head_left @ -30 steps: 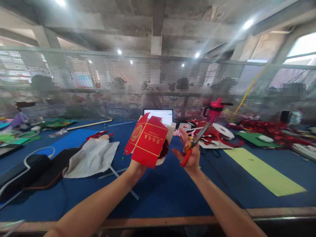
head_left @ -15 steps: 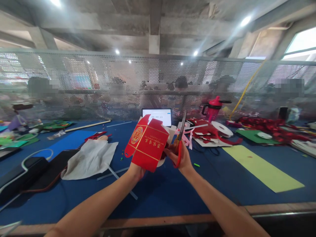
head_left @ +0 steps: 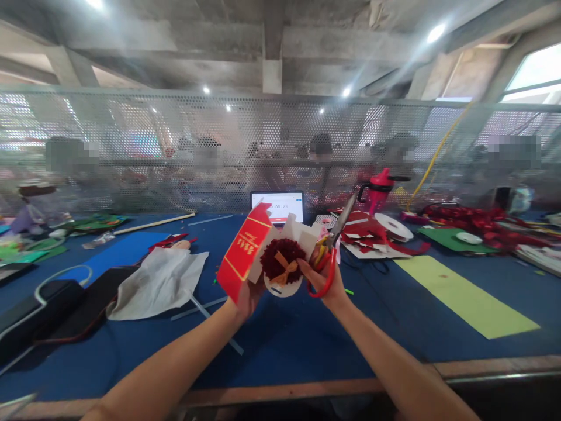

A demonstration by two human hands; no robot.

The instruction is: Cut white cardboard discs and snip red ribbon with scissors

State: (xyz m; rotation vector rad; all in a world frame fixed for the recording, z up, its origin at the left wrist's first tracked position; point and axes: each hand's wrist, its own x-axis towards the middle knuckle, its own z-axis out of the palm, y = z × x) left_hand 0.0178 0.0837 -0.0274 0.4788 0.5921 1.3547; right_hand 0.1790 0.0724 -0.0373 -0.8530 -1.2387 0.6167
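Note:
My left hand [head_left: 250, 297] is closed on a red paper gift box [head_left: 244, 248] with gold lettering, tilted so its open side faces me. Inside its white flaps sits a round, dark red fluffy filling [head_left: 269, 260], with a small orange ribbon bow [head_left: 287, 270] on it. My right hand [head_left: 332, 286] grips red-handled scissors [head_left: 345, 215], whose blades point up and to the right. The thumb of that hand reaches to the filling's right edge; whether it presses on it I cannot tell.
Behind the box a tablet [head_left: 280, 202] displays a timer. Red scraps [head_left: 368, 231], a white ribbon spool [head_left: 393, 228] and a pink tumbler [head_left: 379, 190] are to the right, near a yellow sheet [head_left: 464, 295]. A white cloth [head_left: 160, 283] lies left. A perforated metal screen [head_left: 175, 123] stands behind.
The box has turned, so its fluffy filling and bow now show instead of the printed outside panels. The scissors have swung from nearly upright to a rightward slant.

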